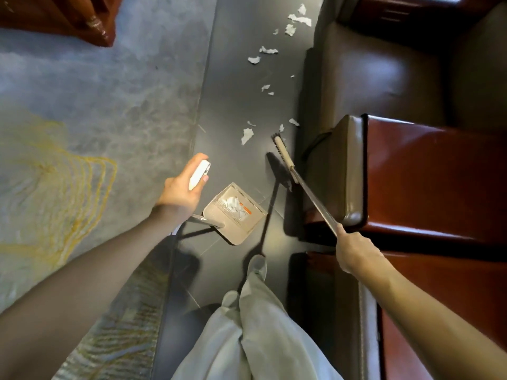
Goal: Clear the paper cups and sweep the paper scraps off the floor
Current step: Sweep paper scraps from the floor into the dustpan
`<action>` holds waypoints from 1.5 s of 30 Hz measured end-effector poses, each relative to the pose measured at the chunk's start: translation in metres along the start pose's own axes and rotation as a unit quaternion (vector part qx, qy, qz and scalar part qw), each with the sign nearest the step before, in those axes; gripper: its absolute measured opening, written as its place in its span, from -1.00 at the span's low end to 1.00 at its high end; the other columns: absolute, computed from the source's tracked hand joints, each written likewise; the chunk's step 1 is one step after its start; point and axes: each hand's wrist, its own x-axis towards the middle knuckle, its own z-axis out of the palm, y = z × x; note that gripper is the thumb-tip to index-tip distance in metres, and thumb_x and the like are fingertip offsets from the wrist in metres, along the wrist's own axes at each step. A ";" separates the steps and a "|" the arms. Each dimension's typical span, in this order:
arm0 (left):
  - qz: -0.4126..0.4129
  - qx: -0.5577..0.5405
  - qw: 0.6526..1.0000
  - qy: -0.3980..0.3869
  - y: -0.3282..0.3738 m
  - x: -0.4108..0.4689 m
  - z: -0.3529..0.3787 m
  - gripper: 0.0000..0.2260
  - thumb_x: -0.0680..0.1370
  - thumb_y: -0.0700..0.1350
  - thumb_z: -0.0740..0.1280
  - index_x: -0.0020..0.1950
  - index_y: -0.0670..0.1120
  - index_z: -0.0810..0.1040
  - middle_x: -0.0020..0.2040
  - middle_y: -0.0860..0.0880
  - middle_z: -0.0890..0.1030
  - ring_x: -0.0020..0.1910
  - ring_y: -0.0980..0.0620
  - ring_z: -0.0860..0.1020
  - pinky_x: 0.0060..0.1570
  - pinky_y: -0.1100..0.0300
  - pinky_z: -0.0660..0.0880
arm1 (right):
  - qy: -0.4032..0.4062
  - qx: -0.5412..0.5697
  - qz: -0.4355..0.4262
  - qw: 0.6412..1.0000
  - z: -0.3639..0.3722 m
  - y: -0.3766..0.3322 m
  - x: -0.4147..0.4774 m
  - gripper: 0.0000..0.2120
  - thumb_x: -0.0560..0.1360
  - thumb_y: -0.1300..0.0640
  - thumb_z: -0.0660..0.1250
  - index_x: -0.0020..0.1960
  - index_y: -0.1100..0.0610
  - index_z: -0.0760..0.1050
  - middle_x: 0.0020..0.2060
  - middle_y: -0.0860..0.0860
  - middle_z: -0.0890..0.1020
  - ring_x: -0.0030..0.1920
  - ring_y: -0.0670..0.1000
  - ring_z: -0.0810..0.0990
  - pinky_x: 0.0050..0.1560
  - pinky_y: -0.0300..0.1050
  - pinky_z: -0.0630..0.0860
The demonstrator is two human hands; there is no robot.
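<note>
Paper scraps (247,135) lie scattered along a strip of dark, smooth floor (233,86), from near the broom head (282,157) up toward the far end of the strip, where the larger torn white pieces (299,19) sit close to the seat base. More scraps (233,205) are already heaped inside the dustpan (244,229), which stands on the same dark strip just in front of the person's shoe (258,264).

The strip runs between a grey-blue rug (96,91) on the left, marked with looping yellow lines (68,171), and brown leather seating (384,78) on the right. A glossy red-brown wooden armrest (425,174) edged with a leather pad juts in beside the broom. Another piece of dark reddish wooden furniture (82,20) stands on the rug at the upper left. Hard light throws sharp shadows of both tools onto the floor.

The left hand (181,190) grips the white handle (199,174) at the top of the dustpan's stem, fingers curled round it. The right hand (354,248) is closed round the metal broom shaft (315,201), which slants down to the pale-backed, dark-bristled head resting on the floor just beside the seat base. Light grey trousers (247,325) fill the bottom centre.

A small orange label (247,209) shows inside the dustpan; its writing is too small to read.
</note>
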 end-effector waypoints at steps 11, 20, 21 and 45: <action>0.010 0.026 1.000 -0.001 0.067 0.078 0.041 -0.74 0.64 0.02 0.17 0.33 0.21 0.36 -0.29 -0.10 0.41 -0.38 -0.16 0.37 -0.25 0.05 0.45 | -0.162 0.132 -0.066 0.976 -0.018 0.006 0.034 -0.31 0.58 0.29 0.13 0.58 -0.05 -0.08 0.14 0.12 0.54 -0.09 0.06 0.61 -0.32 -0.19 0.55; 0.023 -0.015 1.000 0.013 0.078 0.113 0.026 -0.80 0.63 -0.02 0.17 0.17 0.29 0.33 -0.15 -0.30 0.52 -0.25 -0.15 0.42 -0.18 0.12 0.36 | -0.120 0.126 -0.095 0.980 -0.080 0.041 0.042 -0.39 0.59 0.12 0.20 0.57 -0.07 0.03 0.17 0.16 0.57 -0.36 -0.12 0.45 -0.40 -0.27 0.42; 0.027 -0.022 0.999 0.018 0.078 0.117 0.023 -0.79 0.64 -0.05 0.17 0.18 0.27 0.33 -0.14 -0.31 0.52 -0.26 -0.14 0.40 -0.20 0.14 0.33 | -0.110 0.131 -0.094 0.981 -0.090 0.040 0.045 -0.38 0.58 0.13 0.19 0.57 -0.06 0.04 0.15 0.17 0.57 -0.31 -0.08 0.51 -0.36 -0.24 0.44; 0.024 0.025 0.999 0.016 0.089 0.378 -0.042 -0.67 0.62 -0.03 0.23 0.39 0.12 0.40 -0.07 -0.12 0.55 -0.13 -0.17 0.46 -0.18 0.20 0.30 | -0.074 0.142 -0.025 0.987 -0.265 -0.092 0.262 -0.50 0.56 0.27 0.17 0.49 0.20 0.21 0.24 0.24 0.51 0.18 0.23 0.56 0.04 -0.02 0.51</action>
